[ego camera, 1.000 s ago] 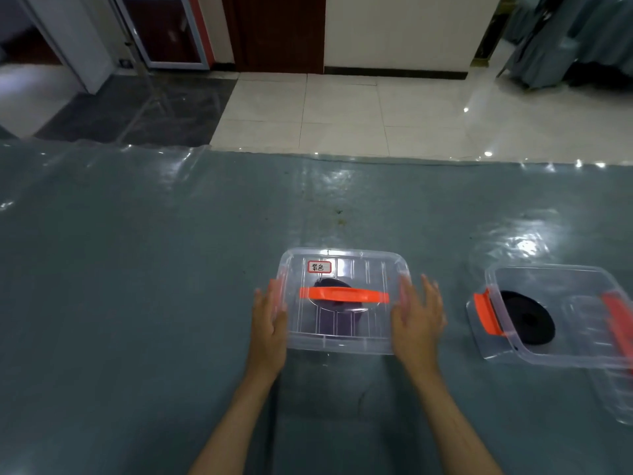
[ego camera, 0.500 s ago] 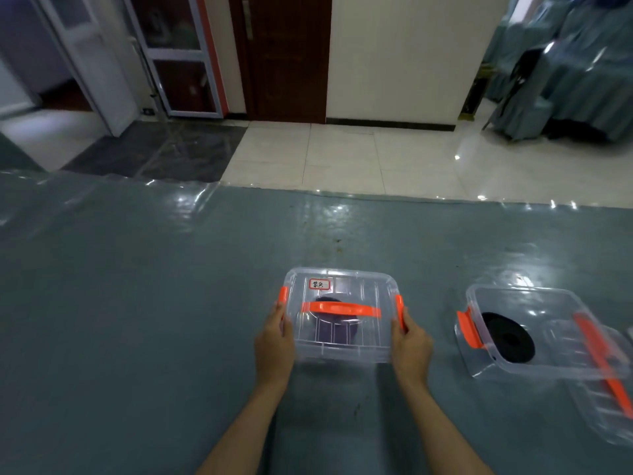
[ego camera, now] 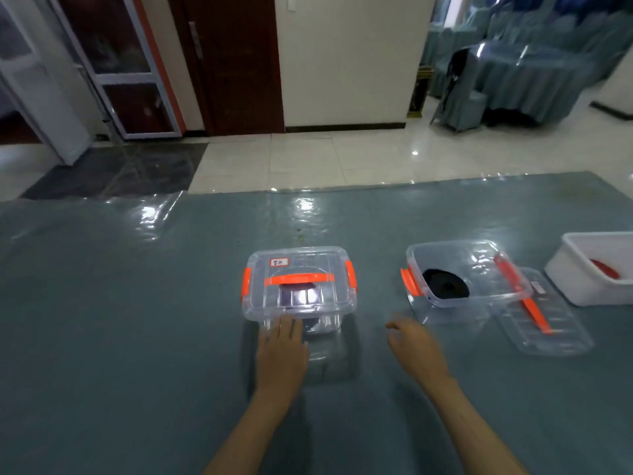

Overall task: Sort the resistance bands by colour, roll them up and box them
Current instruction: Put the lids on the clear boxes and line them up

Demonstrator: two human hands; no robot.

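Left hand (ego camera: 281,351) flat, fingers straight against lidded clear box (ego camera: 299,286), right hand (ego camera: 412,346) loosely curled, holding nothing, beside open box (ego camera: 459,269) with black roll (ego camera: 445,284)

Single head-worn wide-angle view, facing forward and down, close over the table (ego camera: 102,303), floor beyond

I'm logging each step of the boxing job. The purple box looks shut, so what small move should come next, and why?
Probably the right hand should reach for the loose lid beside the open box. The labelled box has its lid on with both orange latches down, while the open box already holds a rolled black band and is uncovered.
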